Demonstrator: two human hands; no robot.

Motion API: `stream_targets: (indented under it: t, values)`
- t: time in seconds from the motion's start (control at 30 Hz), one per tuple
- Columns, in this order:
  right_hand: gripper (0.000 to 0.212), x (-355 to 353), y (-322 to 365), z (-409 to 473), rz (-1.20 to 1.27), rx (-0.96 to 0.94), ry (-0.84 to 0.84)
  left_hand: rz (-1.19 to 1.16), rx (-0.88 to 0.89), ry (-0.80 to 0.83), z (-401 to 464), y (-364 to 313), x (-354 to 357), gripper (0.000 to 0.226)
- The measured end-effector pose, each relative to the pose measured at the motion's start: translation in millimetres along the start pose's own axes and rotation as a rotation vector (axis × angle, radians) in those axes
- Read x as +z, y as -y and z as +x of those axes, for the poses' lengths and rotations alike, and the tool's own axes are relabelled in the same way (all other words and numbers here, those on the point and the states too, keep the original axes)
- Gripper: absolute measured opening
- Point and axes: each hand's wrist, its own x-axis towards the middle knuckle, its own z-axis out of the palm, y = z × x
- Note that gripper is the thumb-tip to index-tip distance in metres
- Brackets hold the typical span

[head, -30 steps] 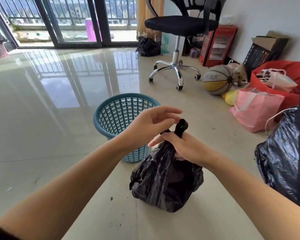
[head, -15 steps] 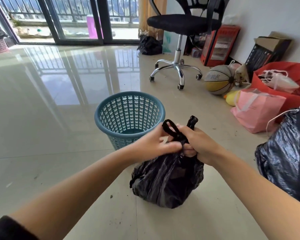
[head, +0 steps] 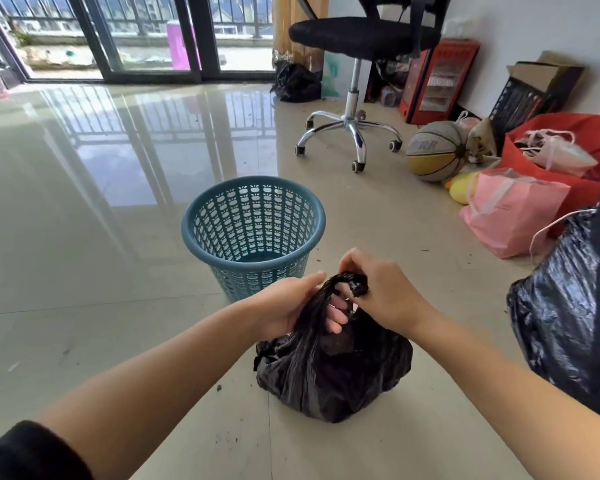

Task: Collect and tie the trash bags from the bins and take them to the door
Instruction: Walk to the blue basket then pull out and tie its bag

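Note:
A small black trash bag [head: 336,372] sits on the tiled floor in front of me. Its twisted neck rises between my hands. My left hand [head: 288,306] grips the stretched plastic from the left, fingers curled through it. My right hand [head: 385,292] pinches the bunched top of the neck from the right. Just behind the bag stands a teal plastic bin [head: 253,237] with a lattice wall, and nothing shows inside it.
A large black bag [head: 561,320] fills the right edge. Pink bag [head: 513,213], red bag [head: 568,157], basketball [head: 435,150] and boxes line the right wall. An office chair [head: 354,98] and another black bag [head: 297,83] stand near the glass balcony doors [head: 125,36].
Both hands have dropped lower and pulled the bag's neck tighter. The loose loop and tail that stuck up are now bunched under my right hand.

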Motion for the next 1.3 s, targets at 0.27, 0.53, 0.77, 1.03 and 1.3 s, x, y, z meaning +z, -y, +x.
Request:
stream_targets:
  t: [0.27,0.53,0.77,1.03,1.3]
  values:
    - [0.026,16.2,-11.6,-13.4,-0.14,-0.127,0.008,-0.148,-0.02,-0.217,14.2,13.3,-1.0,0.02]
    - [0.031,4.6,-91.3,-31.0,-0.575,0.341,0.136,1.143,-0.076,-0.616,16.3,51.8,-71.5,0.03]
    - [0.036,11.4,-164.2,-76.9,-0.903,0.507,0.454,1.508,-0.337,-0.664,-1.8,83.2,-106.4,0.024]
    - [0.033,21.2,-190.4,-95.7,-0.917,0.578,0.61,1.549,-0.458,-0.61,-11.1,99.6,-124.3,0.026]
    - [0.024,6.4,-129.4,-50.8,0.404,0.641,-0.137,1.371,0.483,-0.647,-18.9,64.3,-88.7,0.015]
